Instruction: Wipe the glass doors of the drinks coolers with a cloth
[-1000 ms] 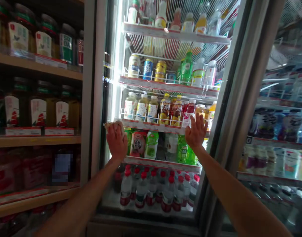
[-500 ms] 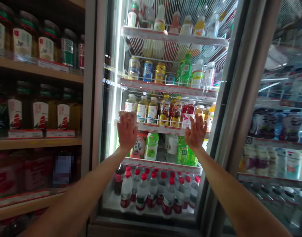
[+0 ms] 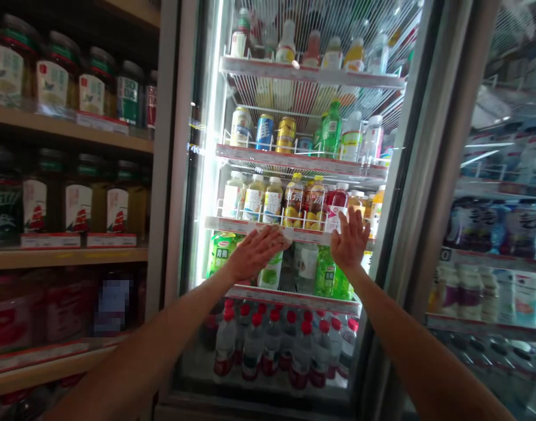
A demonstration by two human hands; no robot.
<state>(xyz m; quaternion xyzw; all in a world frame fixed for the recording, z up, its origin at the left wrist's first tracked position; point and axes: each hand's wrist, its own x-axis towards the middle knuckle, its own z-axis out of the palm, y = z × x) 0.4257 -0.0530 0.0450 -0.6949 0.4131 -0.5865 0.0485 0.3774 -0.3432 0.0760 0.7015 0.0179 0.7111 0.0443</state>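
My left hand [image 3: 255, 255] lies flat with its fingers stretched to the right, pressing a pale cloth [image 3: 287, 238] against the glass door [image 3: 196, 135] of a lit drinks fridge. Only the cloth's edge shows past the fingertips; most of it is under the hand. Farther right, my right hand [image 3: 350, 241] is open with fingers spread, palm toward the same glass, and appears to rest on it. Behind the glass, in line with the left hand, stands a green-and-white bottle [image 3: 271, 273], partly covered. A bottle of red drink [image 3: 336, 204] is seen just above the right hand.
Wire shelves inside hold cans [image 3: 286, 134] and bottles, with red-capped bottles [image 3: 274, 339] at the bottom. Wooden shelves [image 3: 66, 257] with large jars stand at left. A metal door frame [image 3: 438, 169] and another stocked fridge [image 3: 491, 257] are at right.
My left hand has swept right and slightly down across the glass with the cloth, turning from fingers-up to fingers pointing right. My right hand keeps its place. The view has shifted slightly.
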